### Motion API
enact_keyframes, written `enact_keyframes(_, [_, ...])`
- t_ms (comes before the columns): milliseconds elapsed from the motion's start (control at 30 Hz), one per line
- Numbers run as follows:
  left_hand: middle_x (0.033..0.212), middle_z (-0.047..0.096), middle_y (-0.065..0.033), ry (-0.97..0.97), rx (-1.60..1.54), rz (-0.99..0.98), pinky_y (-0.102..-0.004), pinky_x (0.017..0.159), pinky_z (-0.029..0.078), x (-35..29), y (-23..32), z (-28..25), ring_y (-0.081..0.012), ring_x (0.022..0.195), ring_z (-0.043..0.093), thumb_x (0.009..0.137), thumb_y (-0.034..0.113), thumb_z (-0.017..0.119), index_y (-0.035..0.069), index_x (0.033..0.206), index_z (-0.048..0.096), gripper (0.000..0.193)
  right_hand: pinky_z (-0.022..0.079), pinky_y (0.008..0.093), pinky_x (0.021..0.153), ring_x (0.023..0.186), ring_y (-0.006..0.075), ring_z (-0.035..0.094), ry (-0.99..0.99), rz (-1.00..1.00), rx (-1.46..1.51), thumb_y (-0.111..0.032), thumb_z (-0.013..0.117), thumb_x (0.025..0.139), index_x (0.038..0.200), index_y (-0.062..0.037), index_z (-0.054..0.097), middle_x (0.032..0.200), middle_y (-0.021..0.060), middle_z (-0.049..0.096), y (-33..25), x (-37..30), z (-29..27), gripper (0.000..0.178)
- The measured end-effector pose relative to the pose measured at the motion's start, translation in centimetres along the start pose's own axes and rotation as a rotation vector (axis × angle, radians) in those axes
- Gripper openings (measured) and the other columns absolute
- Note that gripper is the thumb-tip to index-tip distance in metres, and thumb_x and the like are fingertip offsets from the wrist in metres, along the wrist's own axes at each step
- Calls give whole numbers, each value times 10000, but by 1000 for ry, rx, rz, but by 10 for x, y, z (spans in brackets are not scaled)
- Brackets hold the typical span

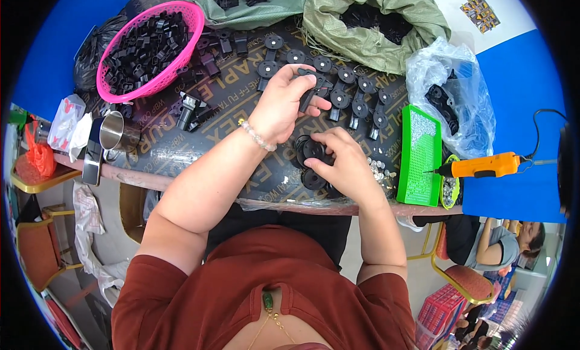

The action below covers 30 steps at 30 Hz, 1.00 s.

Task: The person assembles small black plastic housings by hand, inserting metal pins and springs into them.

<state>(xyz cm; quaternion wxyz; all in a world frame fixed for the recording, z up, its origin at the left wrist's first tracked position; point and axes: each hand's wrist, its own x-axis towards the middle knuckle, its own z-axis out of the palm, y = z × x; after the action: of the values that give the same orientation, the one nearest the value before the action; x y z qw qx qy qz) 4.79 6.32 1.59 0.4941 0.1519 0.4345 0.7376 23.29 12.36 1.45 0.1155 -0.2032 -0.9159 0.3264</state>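
Dark tabletop (229, 108) bears a pink basket (158, 86), green tray (406, 150) and black assemblies (339, 99). Near the assemblies, the left hand (281, 102) pinches a black part (313, 82), long axis slanting near-left; the right hand (344, 162) holds a black disc (313, 149).

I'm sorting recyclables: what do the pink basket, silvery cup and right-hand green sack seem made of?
Pink basket: probably smooth plastic, from its moulded perforations. Silvery cup: likely polished steel, given its sheen. Green sack: perhaps woven plastic, dull, with fraying strands.

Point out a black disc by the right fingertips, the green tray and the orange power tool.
Black disc (312, 149), head view: flat face.
Green tray (417, 197), head view: near end.
Orange power tool (485, 166), head view: handle.
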Motion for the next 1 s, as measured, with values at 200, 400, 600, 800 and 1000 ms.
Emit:
enact_keyframes(200, [1104,679,-84,-53,11,-26,-272,663,547,-4,-4,5,-192,812,719,1058,234,582,98,1269,572,251,493,305,675,764,184,593,394,-42,68,-212,859,766,1142,-16,710,931,80,633,-10,10,-39,449])
enact_keyframes(400, [1182,637,-5,-165,-66,-101,-419,922,559,-10,-10,5,-139,1073,625,1104,311,444,115,1264,601,299,516,398,775,867,304,631,530,-206,-91,-248,866,754,1038,5,698,959,129,638,-11,40,-34,416])
enact_keyframes(600, [1123,600,-17,-191,-121,-101,-376,823,527,-10,-16,5,-143,1064,599,1101,288,442,148,1245,590,249,490,445,808,900,341,606,621,-267,-301,-327,876,737,971,-14,671,945,130,611,1,56,-20,441])
enact_keyframes(800, [1144,629,-41,-171,-124,-67,-396,937,556,-14,-17,7,-171,1103,652,1114,311,429,95,1302,561,316,482,446,787,878,336,598,585,-200,-322,-367,887,716,924,-18,657,922,118,603,-8,56,-24,467])
enact_keyframes(1000, [1136,629,-46,-241,-198,-24,-349,914,542,-7,-18,2,-147,1053,636,1103,300,466,90,1277,566,291,488,437,792,878,323,600,515,-296,-254,-359,895,705,942,-24,684,926,101,612,-11,61,-31,461])
